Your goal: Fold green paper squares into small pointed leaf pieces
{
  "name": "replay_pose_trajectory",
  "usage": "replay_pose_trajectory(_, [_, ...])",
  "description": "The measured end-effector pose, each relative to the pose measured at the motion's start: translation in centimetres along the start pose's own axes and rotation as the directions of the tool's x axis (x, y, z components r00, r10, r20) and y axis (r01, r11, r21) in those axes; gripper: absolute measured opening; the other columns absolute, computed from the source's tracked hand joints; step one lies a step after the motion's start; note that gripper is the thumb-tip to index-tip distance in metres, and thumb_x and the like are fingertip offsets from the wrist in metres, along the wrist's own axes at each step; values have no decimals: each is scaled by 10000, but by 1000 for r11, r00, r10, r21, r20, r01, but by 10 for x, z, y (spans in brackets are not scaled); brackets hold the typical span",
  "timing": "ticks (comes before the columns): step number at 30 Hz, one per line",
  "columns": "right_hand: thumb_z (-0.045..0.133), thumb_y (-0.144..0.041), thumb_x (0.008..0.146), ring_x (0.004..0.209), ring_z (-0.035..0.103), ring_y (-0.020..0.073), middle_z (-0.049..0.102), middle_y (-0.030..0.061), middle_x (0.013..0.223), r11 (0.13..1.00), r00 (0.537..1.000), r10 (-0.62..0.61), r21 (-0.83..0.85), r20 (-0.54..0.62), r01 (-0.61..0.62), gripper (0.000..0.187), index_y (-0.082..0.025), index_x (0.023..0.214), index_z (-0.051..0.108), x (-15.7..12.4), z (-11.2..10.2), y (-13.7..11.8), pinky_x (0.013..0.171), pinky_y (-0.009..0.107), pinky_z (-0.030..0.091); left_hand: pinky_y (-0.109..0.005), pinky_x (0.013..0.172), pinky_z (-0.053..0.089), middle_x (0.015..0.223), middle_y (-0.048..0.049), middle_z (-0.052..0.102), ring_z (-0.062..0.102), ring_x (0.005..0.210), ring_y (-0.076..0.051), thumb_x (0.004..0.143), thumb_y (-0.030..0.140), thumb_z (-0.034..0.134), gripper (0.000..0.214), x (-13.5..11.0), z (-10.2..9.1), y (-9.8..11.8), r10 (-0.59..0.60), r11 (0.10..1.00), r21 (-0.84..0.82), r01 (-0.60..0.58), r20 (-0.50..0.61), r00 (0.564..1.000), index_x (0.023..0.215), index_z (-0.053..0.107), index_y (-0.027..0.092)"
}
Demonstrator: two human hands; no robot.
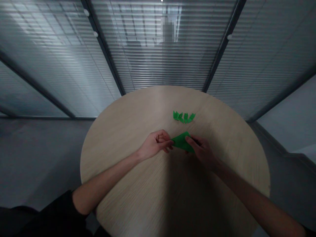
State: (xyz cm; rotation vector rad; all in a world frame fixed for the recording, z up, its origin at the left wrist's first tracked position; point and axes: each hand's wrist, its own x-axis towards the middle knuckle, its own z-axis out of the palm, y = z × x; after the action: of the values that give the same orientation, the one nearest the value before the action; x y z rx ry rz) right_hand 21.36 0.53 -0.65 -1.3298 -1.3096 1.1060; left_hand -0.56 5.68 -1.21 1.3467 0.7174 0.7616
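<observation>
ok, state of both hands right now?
Left hand: closed, pinching the folded green paper.
Right hand: closed, holding the folded green paper from the other side.

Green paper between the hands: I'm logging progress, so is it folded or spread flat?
Folded: the green paper forms a pointed wedge pinched between the left hand and right hand.
</observation>
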Motion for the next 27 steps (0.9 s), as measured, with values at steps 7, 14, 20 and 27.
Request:
replay_pose_trajectory(7, [656,-675,840,552,583,148,591,14,625,1000,1000,-27,13,-1,27,518,-172,721,655,-1,0,-1,506,256,455,-208,572,597,742,-52,778,730,619,-120,819,355,843,342,0,-1,1,-1,1000,5,1,-11,1000,823,576,141])
replay_pose_trajectory(14, [661,-658,863,539,565,143,596,17,593,997,997,-76,-24,-13,75,514,-170,700,651,-2,-2,-2,498,253,419,-210,585,595,752,-57,775,725,627,-120,805,365,854,364,-1,-1,4,-8,1000,4,8,-13,1000,818,565,144])
replay_pose_trajectory(20, [659,-626,878,551,567,145,591,14,619,997,997,-67,-26,23,68,484,-167,726,666,-5,3,2,501,250,447,-232,588,593,700,8,691,694,627,-128,803,415,849,398,-4,8,9,17,999,49,-17,-18,1000,934,582,152])
replay_pose_trajectory(27, [604,-562,918,555,478,130,509,-8,621,988,989,-106,-100,103,117,433,-186,709,659,-13,12,-3,486,239,398,-216,560,510,719,-7,652,617,613,-113,859,467,764,352,-10,18,7,16,985,172,-13,-20,1000,892,677,128])
